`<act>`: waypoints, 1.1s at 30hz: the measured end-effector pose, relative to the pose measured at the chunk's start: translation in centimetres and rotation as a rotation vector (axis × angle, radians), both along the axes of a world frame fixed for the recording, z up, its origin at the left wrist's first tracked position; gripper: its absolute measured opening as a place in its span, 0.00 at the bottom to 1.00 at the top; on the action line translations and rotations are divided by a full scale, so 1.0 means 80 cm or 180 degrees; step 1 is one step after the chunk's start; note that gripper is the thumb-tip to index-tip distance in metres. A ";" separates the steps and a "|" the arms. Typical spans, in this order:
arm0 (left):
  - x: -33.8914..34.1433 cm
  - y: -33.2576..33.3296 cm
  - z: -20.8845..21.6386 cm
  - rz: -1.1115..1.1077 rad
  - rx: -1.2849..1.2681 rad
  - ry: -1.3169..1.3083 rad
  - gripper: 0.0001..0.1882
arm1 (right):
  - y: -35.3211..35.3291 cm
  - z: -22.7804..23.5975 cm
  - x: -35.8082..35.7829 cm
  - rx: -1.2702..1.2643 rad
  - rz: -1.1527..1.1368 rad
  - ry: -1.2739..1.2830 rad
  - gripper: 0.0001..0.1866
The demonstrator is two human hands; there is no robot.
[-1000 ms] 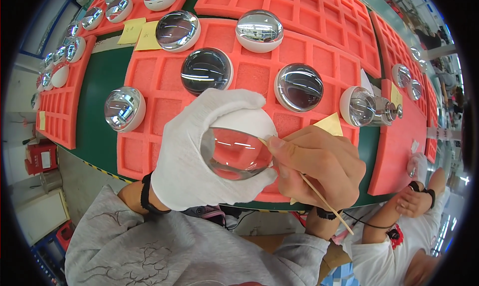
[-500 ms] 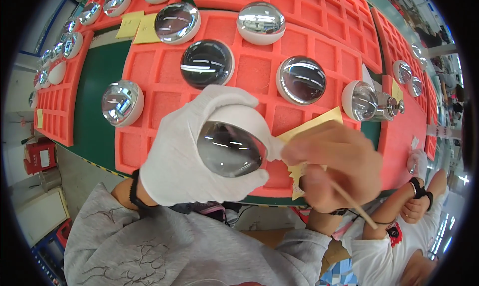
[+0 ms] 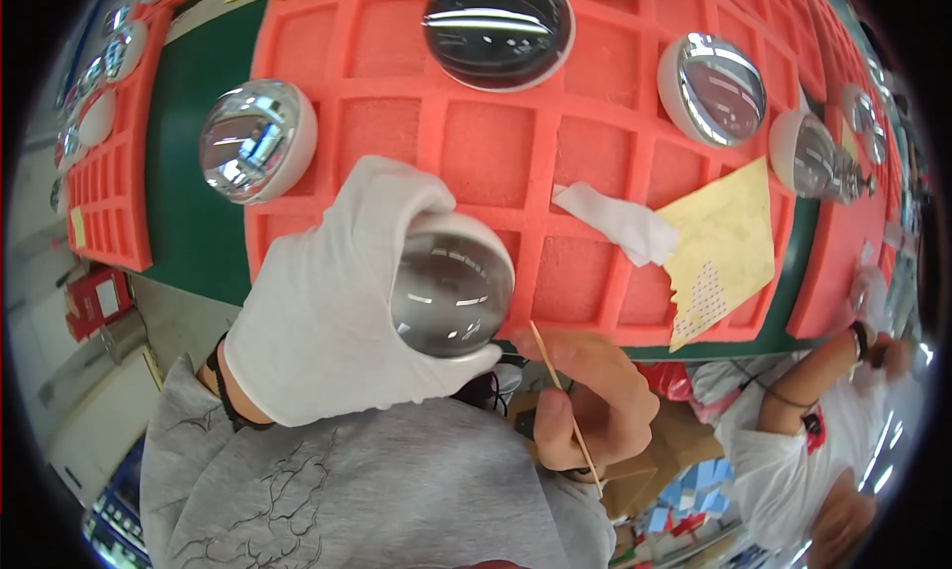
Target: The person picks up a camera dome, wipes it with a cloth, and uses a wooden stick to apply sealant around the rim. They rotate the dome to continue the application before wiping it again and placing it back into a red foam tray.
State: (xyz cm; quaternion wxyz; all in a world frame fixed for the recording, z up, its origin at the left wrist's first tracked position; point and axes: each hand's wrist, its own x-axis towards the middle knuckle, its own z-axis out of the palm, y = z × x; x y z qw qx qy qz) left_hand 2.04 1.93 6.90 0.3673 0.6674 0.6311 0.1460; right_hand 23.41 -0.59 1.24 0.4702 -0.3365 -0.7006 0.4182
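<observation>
My left hand (image 3: 327,301), in a white glove, grips a large round glass lens (image 3: 451,301) by its rim, thumb below and fingers above. The lens has a dark, glossy face and a white edge. Just right of it, my bare right hand (image 3: 600,400) pinches a thin wooden stick (image 3: 567,410). The stick's upper end points up toward the lens, apart from it. On the red foam tray (image 3: 486,157) beyond lies a crumpled white cloth (image 3: 623,227). It touches a yellow paper sheet (image 3: 729,247) with a torn edge and small dots.
More lenses rest on the tray, among them a dark one (image 3: 501,28), a silvery one (image 3: 258,137) and one at right (image 3: 712,88). A glass jar (image 3: 828,162) with a metal top lies far right. A co-worker's arm (image 3: 813,380) shows at right.
My right hand has drawn down and left, away from the yellow paper. A white cloth now shows lying on the tray. The view has shifted closer, and the lens is still in my left hand.
</observation>
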 end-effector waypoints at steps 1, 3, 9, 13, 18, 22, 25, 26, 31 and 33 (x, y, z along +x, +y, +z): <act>-0.001 0.002 -0.004 -0.0141 0.0208 0.0097 0.39 | -0.006 -0.007 -0.006 0.0045 -0.0204 0.0163 0.14; 0.000 0.007 -0.016 -0.0390 0.0413 0.0189 0.39 | -0.018 -0.016 -0.012 0.0038 -0.0417 0.0184 0.14; 0.002 0.000 -0.052 -0.0888 0.1402 -0.0337 0.39 | -0.030 -0.029 -0.018 0.0129 -0.0751 0.0244 0.13; 0.009 -0.012 -0.079 -0.0433 0.1166 -0.1793 0.39 | -0.034 -0.025 -0.019 0.0178 -0.0903 0.0380 0.13; 0.012 -0.001 -0.080 -0.0703 0.1748 -0.1072 0.39 | -0.034 -0.023 -0.027 0.0428 -0.1225 0.0094 0.16; 0.023 -0.008 -0.085 -0.0141 0.1482 -0.1397 0.39 | -0.032 -0.023 -0.023 0.0284 -0.1206 0.0006 0.11; 0.015 0.000 -0.075 -0.0360 0.1276 -0.1390 0.38 | -0.031 -0.023 -0.022 0.0107 -0.1013 -0.0097 0.11; 0.013 0.003 -0.072 -0.0490 0.1171 -0.1390 0.37 | -0.030 -0.023 -0.022 0.0099 -0.1004 -0.0101 0.11; 0.020 0.006 -0.073 -0.0428 0.1380 -0.1282 0.36 | -0.029 -0.022 -0.023 0.0110 -0.0992 -0.0082 0.11; 0.025 0.005 -0.077 -0.0317 0.1531 -0.1305 0.34 | -0.030 -0.020 -0.022 0.0026 -0.1016 -0.0025 0.11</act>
